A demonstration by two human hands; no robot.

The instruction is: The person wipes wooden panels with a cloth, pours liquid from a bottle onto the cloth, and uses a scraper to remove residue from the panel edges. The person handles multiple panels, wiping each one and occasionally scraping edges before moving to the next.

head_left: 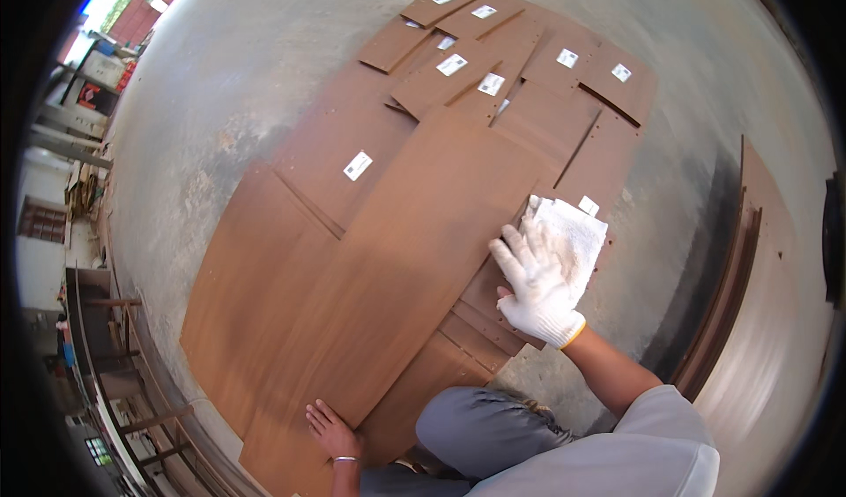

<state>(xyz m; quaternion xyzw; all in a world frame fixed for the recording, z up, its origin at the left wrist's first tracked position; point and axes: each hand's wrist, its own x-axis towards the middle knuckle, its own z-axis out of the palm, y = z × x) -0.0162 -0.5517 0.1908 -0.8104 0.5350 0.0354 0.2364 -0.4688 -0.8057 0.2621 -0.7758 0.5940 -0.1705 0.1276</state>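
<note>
My left hand [330, 430], bare with a band at the wrist, lies flat with its fingers stretched on the near end of a long brown wood-grain panel [388, 233]. On my right hand [539, 287] is a white knitted glove with a yellow cuff edge. Its fingers are spread over a folded white cloth [578, 241], which rests by the panel's right edge on the boards there. A bare fingertip shows at the glove's left side. How much of the cloth lies beneath the palm is hidden.
Several smaller brown boards [564, 65] with white labels lie overlapped at the far end, on a grey concrete floor [264, 65]. More long panels [749, 285] stand at the right. A metal frame rack [115, 356] is at the left. My bent knee [467, 426] is beside the boards.
</note>
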